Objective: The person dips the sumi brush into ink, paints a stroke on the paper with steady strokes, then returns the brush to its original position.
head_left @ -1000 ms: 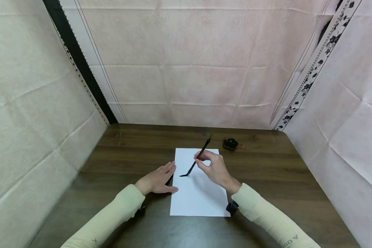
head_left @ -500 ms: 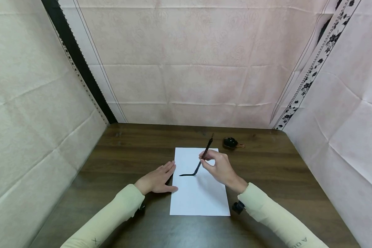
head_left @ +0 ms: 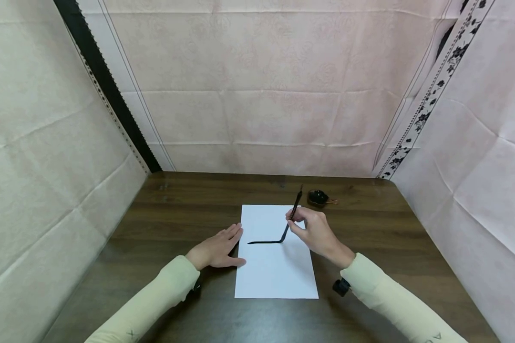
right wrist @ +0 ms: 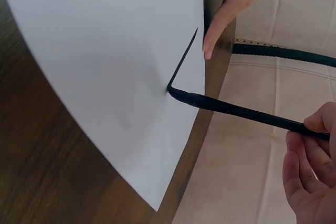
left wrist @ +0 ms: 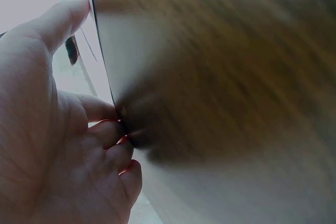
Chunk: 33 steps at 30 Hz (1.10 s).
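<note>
My right hand pinches a black ink brush partway up its handle. The brush leans, and its bent tip touches a white sheet of paper at the right end of a black ink stroke. In the right wrist view, the brush meets the stroke at a sharp angle. On the sheet's left edge rests my left hand, fingers and thumb spread. The left wrist view shows this hand from the palm side, its fingertips at the table surface.
A small dark ink container with a light brown piece at its right lies beyond the sheet's upper right corner. The brown wooden table is bordered by pale cloth behind and at both sides.
My right hand and the brush have moved to the right across the paper. The black stroke has grown longer behind the tip. My left hand stays in place.
</note>
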Tool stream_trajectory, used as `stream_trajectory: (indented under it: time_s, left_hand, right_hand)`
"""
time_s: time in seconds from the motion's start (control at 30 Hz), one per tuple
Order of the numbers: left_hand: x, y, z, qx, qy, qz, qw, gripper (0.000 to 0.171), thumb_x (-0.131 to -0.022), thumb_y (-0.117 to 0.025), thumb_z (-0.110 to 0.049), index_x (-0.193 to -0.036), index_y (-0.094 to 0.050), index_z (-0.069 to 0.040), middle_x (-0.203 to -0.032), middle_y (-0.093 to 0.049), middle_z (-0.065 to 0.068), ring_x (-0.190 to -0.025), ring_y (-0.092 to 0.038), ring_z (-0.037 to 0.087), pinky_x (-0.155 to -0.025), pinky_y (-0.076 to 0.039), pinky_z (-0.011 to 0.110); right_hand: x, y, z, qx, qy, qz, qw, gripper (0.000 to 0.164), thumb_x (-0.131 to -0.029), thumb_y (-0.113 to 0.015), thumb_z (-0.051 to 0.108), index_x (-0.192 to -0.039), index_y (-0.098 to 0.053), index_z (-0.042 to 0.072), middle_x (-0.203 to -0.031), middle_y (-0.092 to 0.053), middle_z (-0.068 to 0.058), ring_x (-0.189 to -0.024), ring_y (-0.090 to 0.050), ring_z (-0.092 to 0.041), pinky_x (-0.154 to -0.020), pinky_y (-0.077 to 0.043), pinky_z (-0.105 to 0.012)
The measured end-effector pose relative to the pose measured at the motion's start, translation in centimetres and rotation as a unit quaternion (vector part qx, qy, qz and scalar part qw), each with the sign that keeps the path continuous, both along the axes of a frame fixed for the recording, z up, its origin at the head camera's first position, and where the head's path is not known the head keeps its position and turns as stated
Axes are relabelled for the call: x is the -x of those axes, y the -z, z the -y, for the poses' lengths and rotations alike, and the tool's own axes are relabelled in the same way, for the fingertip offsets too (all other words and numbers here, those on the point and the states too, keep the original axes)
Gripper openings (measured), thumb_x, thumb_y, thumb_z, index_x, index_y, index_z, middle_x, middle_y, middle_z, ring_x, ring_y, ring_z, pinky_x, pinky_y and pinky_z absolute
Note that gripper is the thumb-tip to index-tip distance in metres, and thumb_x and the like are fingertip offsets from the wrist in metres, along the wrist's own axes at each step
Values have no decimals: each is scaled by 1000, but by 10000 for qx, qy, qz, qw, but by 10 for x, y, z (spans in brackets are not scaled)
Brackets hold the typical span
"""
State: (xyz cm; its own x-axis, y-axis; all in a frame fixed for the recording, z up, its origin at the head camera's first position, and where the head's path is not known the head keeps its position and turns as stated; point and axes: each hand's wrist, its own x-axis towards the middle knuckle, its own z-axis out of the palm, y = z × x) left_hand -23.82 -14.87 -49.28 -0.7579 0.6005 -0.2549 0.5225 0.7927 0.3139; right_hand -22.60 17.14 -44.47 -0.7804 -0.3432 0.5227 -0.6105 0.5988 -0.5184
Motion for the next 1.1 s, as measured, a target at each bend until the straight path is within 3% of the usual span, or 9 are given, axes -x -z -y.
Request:
stream_trajectory:
  time_s: [0.57,0.77,1.0,1.1]
  left_hand:
    - [0,2,1,35,0,22,10000,101,-100,-59,-62,-168,-18,0,-179,-11,17,-167,-14,33,-134,-21,52]
    - [-1,1,0,-5,-2,25,10000,101,-100,-60,-62,-167,-18,1,-179,-11,18,-167,-14,33,-134,-21,53]
    - [-1,1,0,9,-45,37,10000,102,-100,-60,-63,-167,-18,1,-178,-12,18,-167,-14,33,-134,-21,52]
    - [-1,2,0,6,-45,30,10000,102,-100,-60,-63,-167,-19,1,-178,-12,18,-166,-15,33,-134,-22,52]
  right_hand:
    - [-6,-11,-21,-175,99,120,9997,13,-94,-75,-1,-105,-75,5,-100,-79,-6,-91,-76,-19,-84,-65,-42]
    - [-6,-30,-27,-104,42,-414,9991,11,-93,-76,-2,-102,-75,5,-98,-79,-5,-86,-76,-17,-78,-65,-39]
    - [-2,-61,-39,144,25,-618,9980,12,-94,-76,0,-105,-76,5,-95,-79,-4,-80,-74,-13,-71,-61,-22]
    - [4,-73,-47,190,112,-915,9956,12,-94,-77,1,-105,-77,6,-93,-79,-5,-78,-73,-12,-70,-58,-19]
